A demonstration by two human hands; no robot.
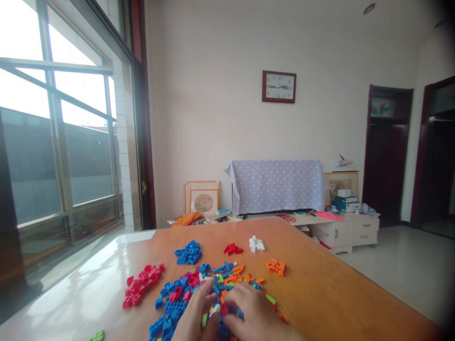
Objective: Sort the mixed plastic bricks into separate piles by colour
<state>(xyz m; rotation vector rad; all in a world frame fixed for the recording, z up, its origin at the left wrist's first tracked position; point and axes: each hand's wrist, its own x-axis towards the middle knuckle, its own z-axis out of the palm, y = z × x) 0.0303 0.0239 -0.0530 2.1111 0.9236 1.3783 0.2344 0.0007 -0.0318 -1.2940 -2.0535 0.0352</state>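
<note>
Both hands are over a large mixed pile of toy bricks (174,308) near the table's front edge. My left hand (197,310) has its thumb and fingers apart, by a white brick (214,310) and a light green one. Just to the right, my right hand (249,310) curls over the pile, fingertips beside a dark red brick (224,309); whether it grips anything is hidden. Around the pile lie separate groups: pink-red bricks (144,283), blue bricks (189,253), red bricks (232,249), white bricks (256,244) and orange bricks (277,267).
Green bricks (96,336) lie at the front left of the wooden table (330,284). Beyond it stands a low white cabinet (364,232) beside a cloth-covered object (277,186). Windows are on the left, and a clock (279,86) hangs on the wall.
</note>
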